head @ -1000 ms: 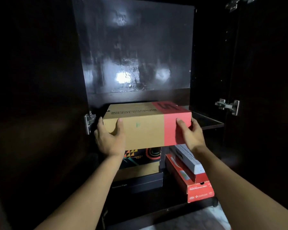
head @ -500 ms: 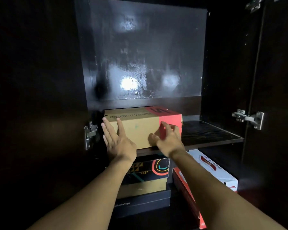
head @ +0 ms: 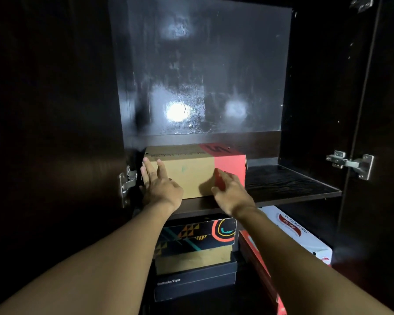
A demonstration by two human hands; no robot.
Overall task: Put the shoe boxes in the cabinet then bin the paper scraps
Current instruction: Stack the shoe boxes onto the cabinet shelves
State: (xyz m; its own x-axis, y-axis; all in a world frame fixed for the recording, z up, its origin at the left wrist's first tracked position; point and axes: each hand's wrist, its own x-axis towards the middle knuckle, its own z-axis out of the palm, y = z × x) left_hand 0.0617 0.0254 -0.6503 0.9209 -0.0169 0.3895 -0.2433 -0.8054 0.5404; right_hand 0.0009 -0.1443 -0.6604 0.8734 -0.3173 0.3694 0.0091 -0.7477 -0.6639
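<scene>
I am looking into a dark cabinet [head: 55, 110] whose glossy back panel reflects two blurred patches of light. The landmark is a tan shoe box with a red end [head: 198, 173], which sits on the cabinet's dark wooden shelf [head: 289, 185], pushed towards the left side of it. My left hand [head: 159, 187] rests flat against the front face of this box near its left corner, fingers [head: 149, 170] spread and straight, grasping nothing. My right hand [head: 232, 194] lies against the same front face where the tan card meets the red, fingers loosely extended and unclenched, holding nothing. To the right of the box the shelf is bare wood. Directly below the box, under the shelf, a stack of boxes stands: a black box with a bright geometric pattern [head: 198, 233] on top, a plain tan box [head: 191, 261] under it, then a black box with white lettering [head: 195, 280]. Below and to the right of the landmark box a white box with a red logo [head: 298, 235] lies tilted, leaning over a red box [head: 262, 269]. A metal hinge [head: 126, 185] is fixed just left of the box, and another hinge [head: 350, 163] is well to its right on the open door.
</scene>
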